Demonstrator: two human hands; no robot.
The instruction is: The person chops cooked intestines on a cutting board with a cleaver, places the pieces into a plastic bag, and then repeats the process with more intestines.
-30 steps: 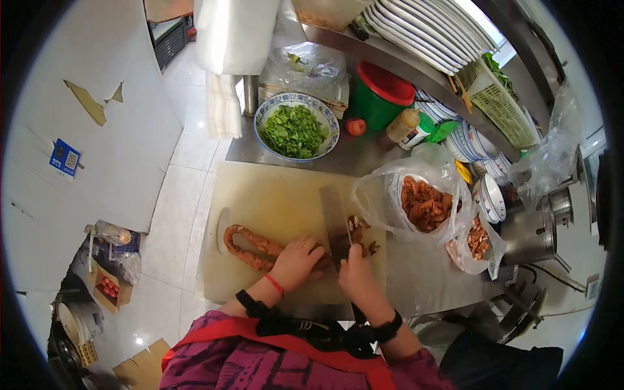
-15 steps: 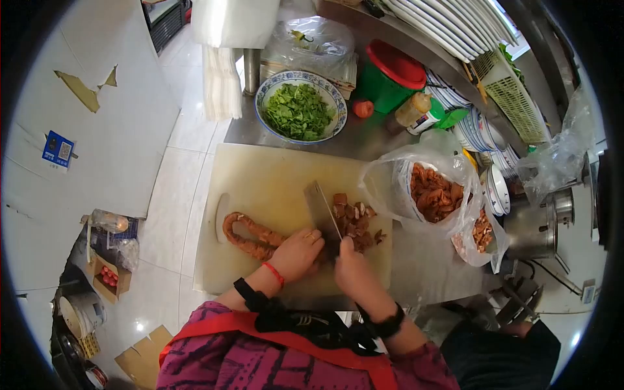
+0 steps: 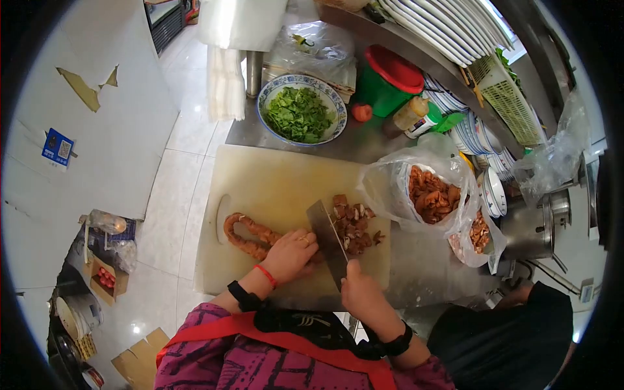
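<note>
A long reddish-brown piece of meat (image 3: pixel 244 242) curves in a loop on the pale cutting board (image 3: pixel 273 175). My left hand (image 3: pixel 290 253) is closed over its right-hand part, with a red band round the wrist. In my right hand (image 3: pixel 364 292) is the handle of a cleaver (image 3: pixel 325 234), whose wide blade stands on the board just right of my left fingers. Chopped meat pieces (image 3: pixel 354 224) lie in a heap beyond the blade, on its right side. The tip of the meat near the blade is hidden by my hand.
A bowl of chopped greens (image 3: pixel 301 114) stands behind the board. Plastic bags of meat (image 3: pixel 432 195) sit to the right, near stacked bowls (image 3: pixel 474 133), a green bin (image 3: pixel 387 81) and a metal pot (image 3: pixel 530 227). A person in dark clothing (image 3: pixel 507 338) is at the lower right.
The cleaver and my right hand have shifted down and slightly right, and more of the blade shows. My left hand has moved slightly left. The person at the lower right has moved.
</note>
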